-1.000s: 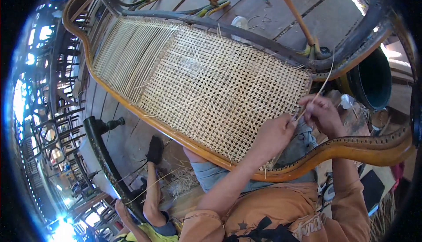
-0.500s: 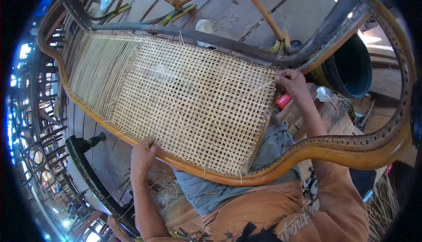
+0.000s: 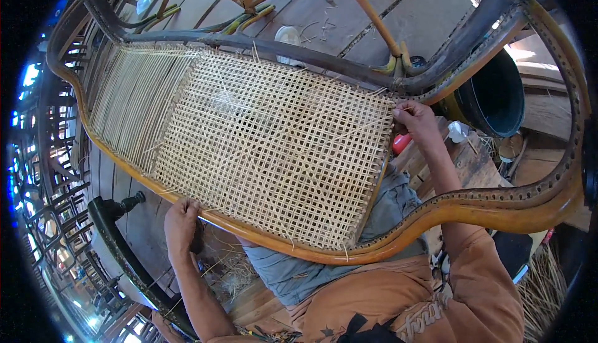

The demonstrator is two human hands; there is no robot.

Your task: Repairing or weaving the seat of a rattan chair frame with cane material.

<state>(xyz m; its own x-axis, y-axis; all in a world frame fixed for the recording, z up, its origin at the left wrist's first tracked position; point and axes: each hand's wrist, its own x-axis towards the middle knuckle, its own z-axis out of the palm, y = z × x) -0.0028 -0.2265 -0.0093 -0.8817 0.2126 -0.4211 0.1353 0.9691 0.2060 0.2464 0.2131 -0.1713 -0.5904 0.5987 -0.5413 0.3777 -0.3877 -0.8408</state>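
Note:
A long curved rattan frame (image 3: 274, 254) lies across my lap, its middle filled with woven cane mesh (image 3: 261, 156). At the mesh's right far corner, my right hand (image 3: 416, 120) pinches the end of a thin cane strand, its fingertips over the edge. My left hand (image 3: 181, 226) is closed at the near rail, toward the left of the open weave; what its fingertips hold is too small to make out. Loose strand ends stick up along the mesh edges. Left of the open mesh, parallel cane strands (image 3: 131, 100) run close together.
Beyond the frame, rattan legs (image 3: 367, 13) rise over a plank floor. At the right stand a dark bucket (image 3: 498, 94) and a wooden bench (image 3: 467, 162) holding a red object (image 3: 402, 143). A dark curved frame piece (image 3: 124, 249) lies at the left, near scattered cane scraps (image 3: 237, 276).
My left hand has slid left along the near rail. My right hand stays pinched at the far corner. The view has shifted slightly.

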